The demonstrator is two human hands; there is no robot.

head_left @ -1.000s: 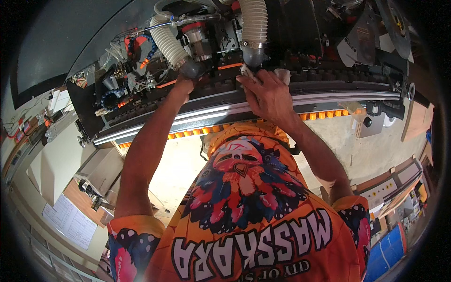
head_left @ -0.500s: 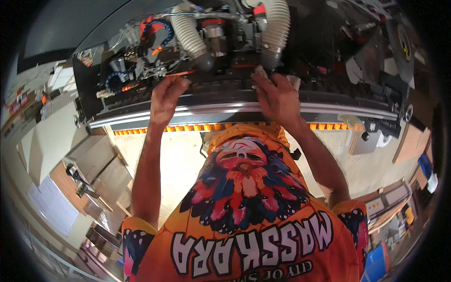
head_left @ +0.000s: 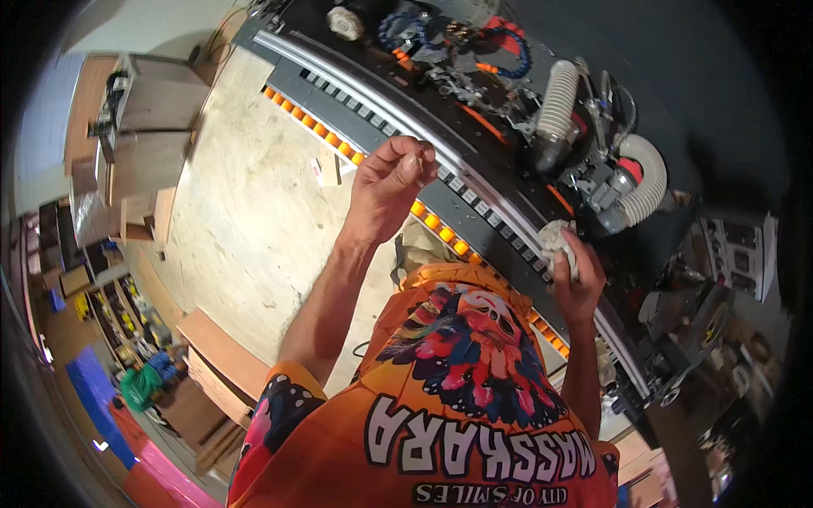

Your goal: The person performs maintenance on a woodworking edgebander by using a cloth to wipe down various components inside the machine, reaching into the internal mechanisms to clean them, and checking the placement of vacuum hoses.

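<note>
My right hand [head_left: 582, 284] grips a crumpled off-white rag [head_left: 557, 240] beside the silver rail [head_left: 474, 176] of a long black machine. Over the same machine's front edge is my left hand [head_left: 388, 186], raised, its thumb and fingertips pressed together. Whatever sits in that pinch, if anything, is too small to make out. Beyond my hands, the machine carries two ribbed grey hoses [head_left: 559, 100] running to motor units, along with blue and orange jointed coolant hoses [head_left: 518, 59].
A row of orange rollers [head_left: 320, 129] lines the machine's front edge. Wooden cabinets [head_left: 161, 97] stand at the left. At the lower left, a person in green [head_left: 144, 389] is near stacked boards [head_left: 224, 351]. A control panel [head_left: 735, 252] is at the far right.
My view has swung to the left, so the machine now runs diagonally. The left hand has come back from the machine bed to its front edge. The rag stays in my right hand.
</note>
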